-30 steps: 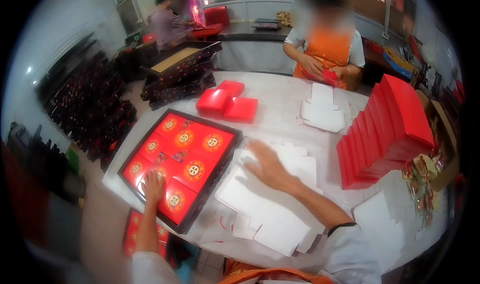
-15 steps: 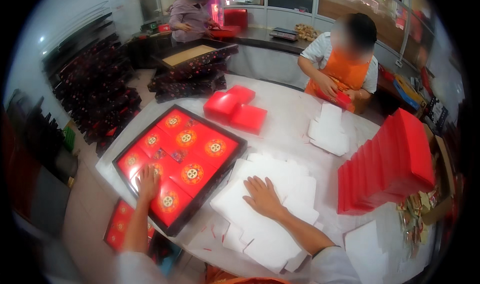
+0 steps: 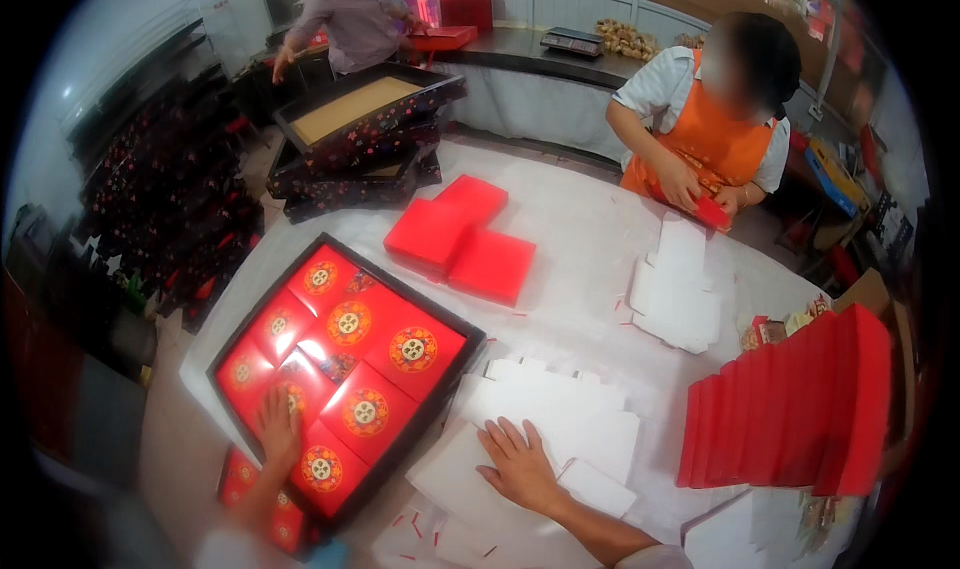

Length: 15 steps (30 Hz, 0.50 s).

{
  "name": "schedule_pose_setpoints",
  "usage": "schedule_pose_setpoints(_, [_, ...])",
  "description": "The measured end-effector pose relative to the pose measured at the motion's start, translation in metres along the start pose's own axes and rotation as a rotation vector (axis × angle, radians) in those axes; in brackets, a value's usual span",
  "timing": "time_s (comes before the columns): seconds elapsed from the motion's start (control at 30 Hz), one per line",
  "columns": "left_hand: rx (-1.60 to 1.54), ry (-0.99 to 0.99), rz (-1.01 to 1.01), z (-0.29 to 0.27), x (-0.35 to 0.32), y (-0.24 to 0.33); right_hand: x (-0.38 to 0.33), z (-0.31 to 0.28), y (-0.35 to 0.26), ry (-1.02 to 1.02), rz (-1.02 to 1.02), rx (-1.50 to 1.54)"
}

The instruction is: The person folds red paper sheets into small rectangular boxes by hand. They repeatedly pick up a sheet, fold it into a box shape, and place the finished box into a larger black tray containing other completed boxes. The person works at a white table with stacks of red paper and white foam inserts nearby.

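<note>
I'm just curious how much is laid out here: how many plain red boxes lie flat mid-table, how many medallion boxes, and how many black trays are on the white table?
Plain red boxes lying flat: 3
Medallion boxes showing: 8
Black tray: 1
Total: 12

Bare white table [image 3: 590,239] open ahead of the right hand [image 3: 518,464] fingertips, three red boxes [image 3: 458,239] beyond, row of upright red boxes [image 3: 790,409] walling the thumb-far side, black tray [image 3: 455,369] rim just left, left hand [image 3: 277,429] fingers hemmed by packed red boxes.
</note>
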<state>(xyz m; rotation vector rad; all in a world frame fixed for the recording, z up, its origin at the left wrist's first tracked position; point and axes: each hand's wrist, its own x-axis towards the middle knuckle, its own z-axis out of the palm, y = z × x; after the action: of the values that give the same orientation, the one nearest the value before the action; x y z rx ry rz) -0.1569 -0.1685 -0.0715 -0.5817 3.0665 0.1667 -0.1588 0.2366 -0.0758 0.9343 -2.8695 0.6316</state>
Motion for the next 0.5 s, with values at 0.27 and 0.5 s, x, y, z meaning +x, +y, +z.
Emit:
schedule_pose_setpoints(0.27, [-0.032,0.101,0.047,0.006,0.003,-0.004,0.0,0.009,0.003,0.061,-0.027,-0.078])
schedule_pose_setpoints(0.5, [0.003,0.153,0.078,0.026,0.007,-0.006,0.002,0.011,0.003,0.04,-0.016,-0.119])
